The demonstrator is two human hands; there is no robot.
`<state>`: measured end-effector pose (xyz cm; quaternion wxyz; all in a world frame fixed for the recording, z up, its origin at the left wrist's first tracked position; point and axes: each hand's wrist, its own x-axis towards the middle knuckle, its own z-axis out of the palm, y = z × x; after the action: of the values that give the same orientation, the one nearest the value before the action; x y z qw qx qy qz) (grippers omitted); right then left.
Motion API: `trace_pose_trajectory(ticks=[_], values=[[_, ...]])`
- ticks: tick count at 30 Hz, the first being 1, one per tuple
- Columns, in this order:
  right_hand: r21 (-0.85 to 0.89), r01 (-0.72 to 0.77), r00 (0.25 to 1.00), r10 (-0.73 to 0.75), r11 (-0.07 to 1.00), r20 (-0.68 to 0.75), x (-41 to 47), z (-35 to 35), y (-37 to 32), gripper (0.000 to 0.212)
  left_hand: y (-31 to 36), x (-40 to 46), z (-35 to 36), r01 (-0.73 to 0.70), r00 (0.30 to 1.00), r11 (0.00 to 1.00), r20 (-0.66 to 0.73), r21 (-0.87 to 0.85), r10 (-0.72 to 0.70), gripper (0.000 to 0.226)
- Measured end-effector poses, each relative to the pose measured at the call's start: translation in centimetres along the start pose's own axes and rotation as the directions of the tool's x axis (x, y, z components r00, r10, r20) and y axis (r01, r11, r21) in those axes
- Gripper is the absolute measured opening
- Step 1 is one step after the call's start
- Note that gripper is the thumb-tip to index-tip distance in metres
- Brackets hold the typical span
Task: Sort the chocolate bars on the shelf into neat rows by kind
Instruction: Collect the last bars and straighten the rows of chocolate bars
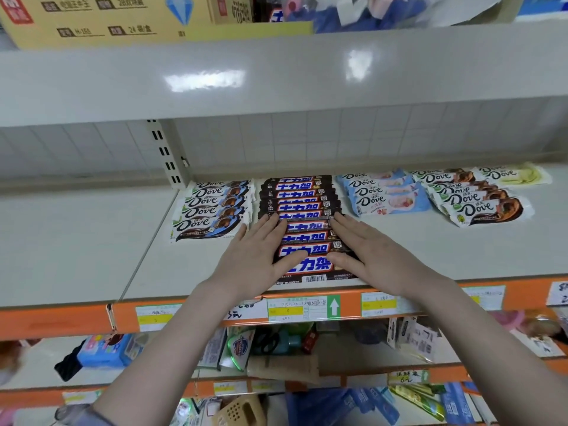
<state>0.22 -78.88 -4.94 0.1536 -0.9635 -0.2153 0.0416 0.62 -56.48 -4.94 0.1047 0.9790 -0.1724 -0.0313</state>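
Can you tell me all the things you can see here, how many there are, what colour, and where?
Snickers bars: about ten, brown with blue-and-white lettering, middle row.
Dove bars, blue-trimmed: about five, white and brown, left row.
Dove bars, light blue: four, right of middle.
Dove bars, brown-ended: about five, far right.
Dove bar, pale green: one, back right.
Shelf: one, pale grey, orange front edge.
Cardboard box: one, tan, top shelf.
Left hand: flat on Snickers row's left side.
Right hand: flat on its right side.
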Motion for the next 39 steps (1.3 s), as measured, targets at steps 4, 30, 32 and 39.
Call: trace_pose_trajectory(ticks=[4, 30, 32, 39], values=[[-0.021, 0.013, 1.000, -0.013, 1.000, -0.009, 0.0, 0.1, 0.0, 0.086, 0.3, 0.0, -0.1, 0.022, 1.000, 1.000, 0.000, 0.015, -0.022, 0.081], [-0.165, 0.103, 0.995, -0.103, 0.981, 0.010, 6.0, -1.6, 1.2, 0.081, 0.3, 4.7, -1.5, 0.094, 0.996, 0.995, 0.005, 0.017, -0.094, 0.074], [-0.177, 0.099, 0.995, -0.093, 0.979, 0.042, 6.7, -1.8, 1.5, 0.076, 0.5, 5.4, -1.7, 0.094, 0.995, 0.995, 0.032, 0.034, -0.096, 0.075], [-0.175, 0.091, 0.996, -0.090, 0.980, 0.016, 6.7, -1.7, 1.7, 0.087, 0.7, 5.9, -1.2, 0.103, 0.995, 0.994, 0.012, 0.022, -0.103, 0.075]])
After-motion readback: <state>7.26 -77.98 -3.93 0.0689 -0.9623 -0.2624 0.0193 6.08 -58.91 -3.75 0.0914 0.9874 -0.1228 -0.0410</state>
